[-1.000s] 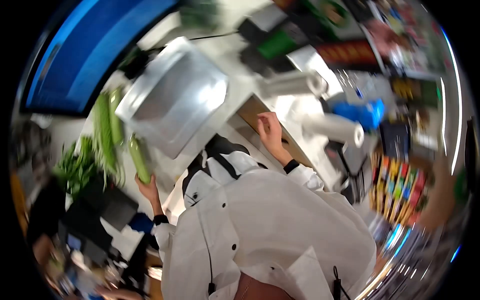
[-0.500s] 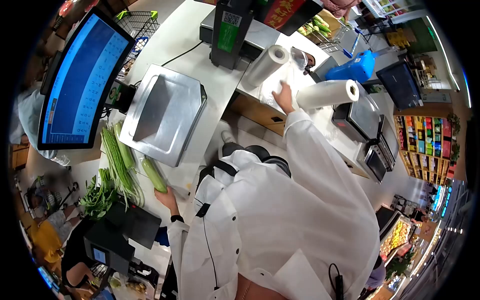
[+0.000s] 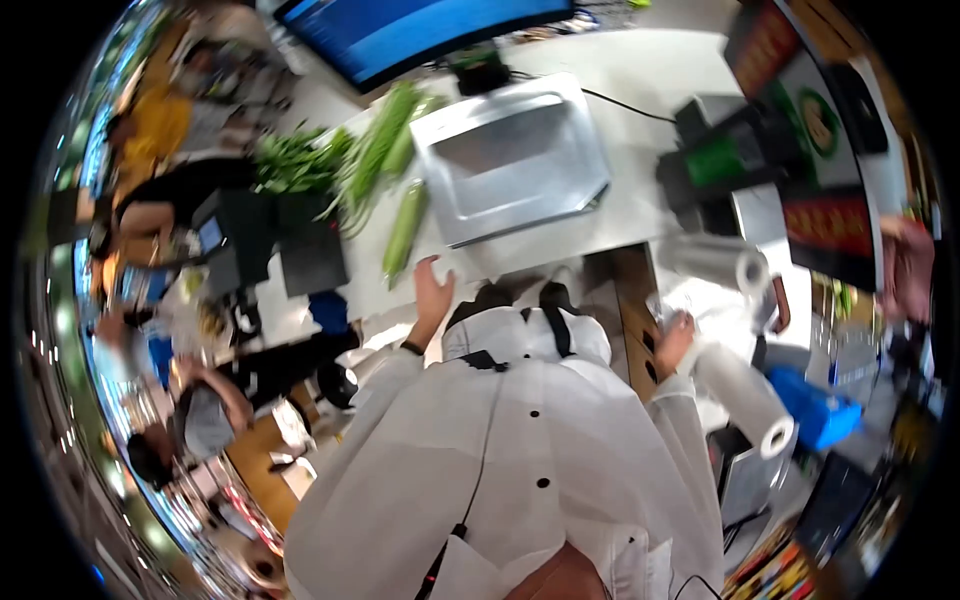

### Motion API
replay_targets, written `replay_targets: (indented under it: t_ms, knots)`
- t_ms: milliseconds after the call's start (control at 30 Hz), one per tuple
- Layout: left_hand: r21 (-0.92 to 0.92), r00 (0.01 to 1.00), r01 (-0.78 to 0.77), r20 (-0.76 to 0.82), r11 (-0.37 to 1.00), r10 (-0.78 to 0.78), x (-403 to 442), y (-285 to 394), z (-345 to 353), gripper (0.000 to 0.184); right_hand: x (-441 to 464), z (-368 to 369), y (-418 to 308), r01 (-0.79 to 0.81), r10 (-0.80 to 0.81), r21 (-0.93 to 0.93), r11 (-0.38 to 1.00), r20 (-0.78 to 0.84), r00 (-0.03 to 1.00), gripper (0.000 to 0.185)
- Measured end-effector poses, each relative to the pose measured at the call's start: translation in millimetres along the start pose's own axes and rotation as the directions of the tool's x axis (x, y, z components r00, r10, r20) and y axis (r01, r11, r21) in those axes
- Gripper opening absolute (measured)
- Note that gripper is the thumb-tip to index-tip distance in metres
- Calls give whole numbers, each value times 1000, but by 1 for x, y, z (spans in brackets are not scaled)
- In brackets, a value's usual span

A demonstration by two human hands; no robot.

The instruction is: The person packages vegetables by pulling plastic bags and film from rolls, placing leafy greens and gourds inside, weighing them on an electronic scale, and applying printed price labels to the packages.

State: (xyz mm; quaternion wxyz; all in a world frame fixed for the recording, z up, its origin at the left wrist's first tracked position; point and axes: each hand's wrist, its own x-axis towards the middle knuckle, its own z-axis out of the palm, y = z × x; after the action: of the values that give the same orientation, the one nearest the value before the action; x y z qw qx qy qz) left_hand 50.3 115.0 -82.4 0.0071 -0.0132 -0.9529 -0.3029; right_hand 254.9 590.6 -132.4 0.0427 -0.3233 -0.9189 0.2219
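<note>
My left hand (image 3: pixel 432 303) is just below the near end of a long green gourd (image 3: pixel 405 235), fingers spread and holding nothing. A second long gourd (image 3: pixel 399 152) lies farther back, alongside a bunch of long beans (image 3: pixel 378 140) and some leafy greens (image 3: pixel 298 160). To the right of the gourds is a metal scale (image 3: pixel 510 165) with nothing on its tray. At the right counter, my right hand (image 3: pixel 674 345) has its fingers closed on a thin clear plastic bag (image 3: pixel 690 300), blurred, between two plastic bag rolls (image 3: pixel 715 262) (image 3: pixel 745 398).
A blue monitor screen (image 3: pixel 420 30) stands behind the scale. Black devices (image 3: pixel 730 155) are at the back right, and a dark machine (image 3: pixel 240 235) stands at the left. A blue container (image 3: pixel 815 408) sits beyond the rolls. Other people (image 3: pixel 205 415) are at the left.
The view has swung round to face the scale. My left hand has let go of the gourd, which stays on the counter. My right hand has drawn back toward my body at the bag rolls.
</note>
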Motion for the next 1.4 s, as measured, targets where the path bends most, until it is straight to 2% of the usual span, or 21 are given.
replay_targets:
  t_ms: [67, 100, 133, 167, 200, 267, 333, 400, 533, 567, 667, 767, 833, 867, 933, 1033, 1133, 1167, 1233, 1333, 1400]
  knots:
    - [26, 999, 32, -33, 999, -32, -1, 9, 6, 35, 5, -24, -17, 122, -109, -226, 966, 71, 992, 37]
    - [28, 997, 58, -58, 998, -56, 0, 12, 7, 35, 4, -18, -5, 151, -140, -135, 979, 88, 986, 25]
    - [-141, 985, 166, 72, 976, -157, -2, 14, 7, 32, 5, -19, -4, 170, -165, -43, 984, 105, 981, 15]
    - [-298, 950, 283, 216, 912, -224, -6, 17, 6, 30, -1, -20, -4, 165, -165, 8, 986, -9, 986, 15]
    - [-306, 949, 297, 204, 905, -243, -11, 22, 5, 30, -6, -36, -19, 187, -187, 3, 982, 0, 982, 15]
    - [-355, 862, 333, 490, 873, -130, -13, 35, -4, 27, -13, -66, -47, -116, 97, 245, 963, 87, 991, 19]
    - [-402, 813, 359, 578, 842, -70, -15, 62, -18, 28, -11, -88, -63, -2, -11, 290, 957, 42, 999, 20]
    - [-490, 698, 349, 704, 799, 126, -15, 92, -25, 27, -1, -122, -110, -42, -86, 465, 884, 249, 965, 18]
    - [-651, 625, 318, 691, 689, 364, -6, 166, -42, 28, 42, -126, -212, -107, -172, 641, 760, 357, 918, 19]
    - [-675, 645, 320, 669, 664, 370, -2, 185, -52, 28, 50, -124, -243, -26, -261, 611, 791, 375, 890, 22]
    - [-792, 744, 361, 563, 492, 360, 6, 206, -71, 37, 58, -96, -319, 127, -543, 737, 664, 358, 760, 27]
    - [-807, 752, 405, 562, 431, 346, 18, 182, -97, 49, 43, -100, -380, 18, -576, 779, 626, 447, 684, 20]
    - [-781, 810, 450, 561, 433, 170, 19, 173, -126, 53, 30, -102, -406, -245, -649, 855, 458, 510, 564, 13]
    - [-783, 813, 450, 558, 430, 164, 18, 168, -134, 53, 25, -96, -411, -245, -652, 853, 461, 513, 558, 13]
    - [-889, 867, 419, 452, 184, 209, 16, 159, -147, 55, 15, -87, -422, -2, -750, 881, 473, 404, 524, 11]
    - [-921, 908, 338, 373, 192, 189, 16, 151, -165, 47, -2, -88, -450, 166, -857, 909, 381, 281, 431, 16]
    - [-885, 883, 417, 449, 209, 138, 32, 114, -174, 37, -14, -87, -468, 111, -853, 920, 376, 297, 430, 21]
    - [-881, 888, 447, 458, 153, 46, 34, 107, -177, 32, -13, -85, -471, 115, -856, 920, 376, 296, 425, 21]
    - [-878, 884, 447, 463, 169, 69, 42, 82, -184, 31, -10, -83, -467, 571, -835, 698, 432, 69, 547, 35]
    - [-851, 866, 465, 494, 244, 75, 53, 58, -204, 30, 0, -78, -477, 673, -802, 587, 450, -65, 593, 51]
    - [-792, 796, 477, 573, 381, 194, 67, 39, -212, 24, 21, -59, -487, 698, -834, 583, 415, -62, 548, 63]
